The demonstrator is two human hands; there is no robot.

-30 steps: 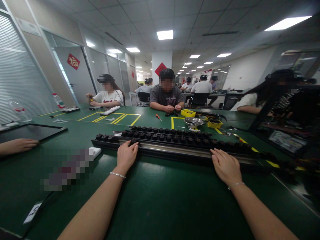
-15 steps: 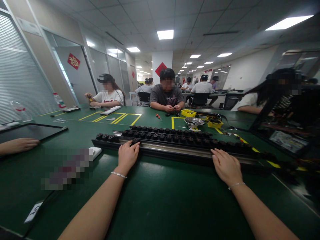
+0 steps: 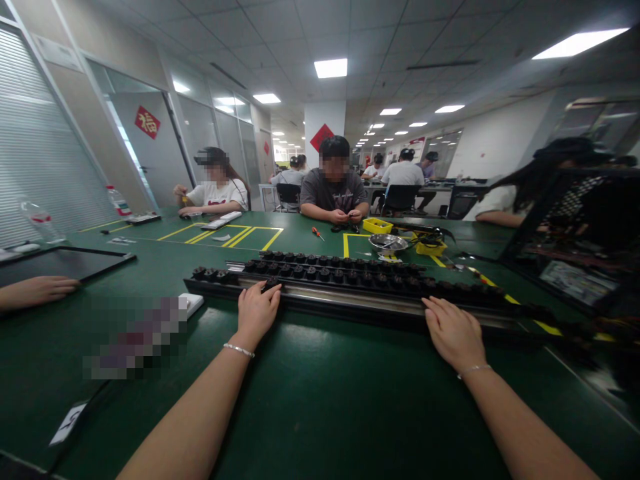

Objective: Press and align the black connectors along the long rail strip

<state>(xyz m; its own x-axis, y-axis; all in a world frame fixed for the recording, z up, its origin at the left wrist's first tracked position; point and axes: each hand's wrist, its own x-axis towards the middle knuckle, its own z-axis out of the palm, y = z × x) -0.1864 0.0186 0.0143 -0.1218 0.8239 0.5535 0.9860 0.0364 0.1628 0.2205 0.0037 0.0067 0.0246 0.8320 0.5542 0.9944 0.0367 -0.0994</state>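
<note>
A long black rail [image 3: 350,300] with a shiny metal channel lies across the table in front of me. My left hand [image 3: 257,308] is over its left part, thumb and fingers closed round a small black round module [image 3: 271,282] seated in the channel. Left of that hand, several similar modules [image 3: 211,274] sit at the rail's end. My right hand [image 3: 454,330] lies flat on the rail's right part, its fingers stretched out over the near edge and holding nothing. Right behind is a second rail [image 3: 337,275] filled with black modules, and another one stands farther back.
A white-ended power strip [image 3: 191,305], mostly blurred out, lies at left, near another person's hand [image 3: 47,291] by a black tray [image 3: 100,262]. Beyond the rails are a metal bowl [image 3: 388,245], yellow bins [image 3: 377,226] and a screwdriver [image 3: 318,233]. A dark rack [image 3: 565,267] stands right.
My left hand has shifted very slightly to the right along the rail with the module. My right hand stays in place on the rail.
</note>
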